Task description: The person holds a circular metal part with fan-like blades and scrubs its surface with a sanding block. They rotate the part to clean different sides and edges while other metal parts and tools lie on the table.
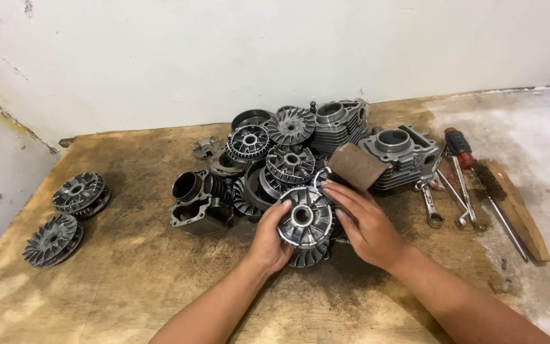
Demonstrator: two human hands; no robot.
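My left hand grips a round grey metal pulley disc with radial ribs and a centre hole, holding its left rim. On the disc's right side rests my right hand, fingers spread over the rim. A finned disc lies just beneath. Behind them is a heap of similar finned pulley discs, and a rolled strip of brown sandpaper sits beyond my right fingertips.
Engine cylinder blocks and a dark cylinder sit around the heap on the wooden board. Two finned discs lie apart at the left. Wrenches, a red-handled screwdriver and a wire brush lie at the right.
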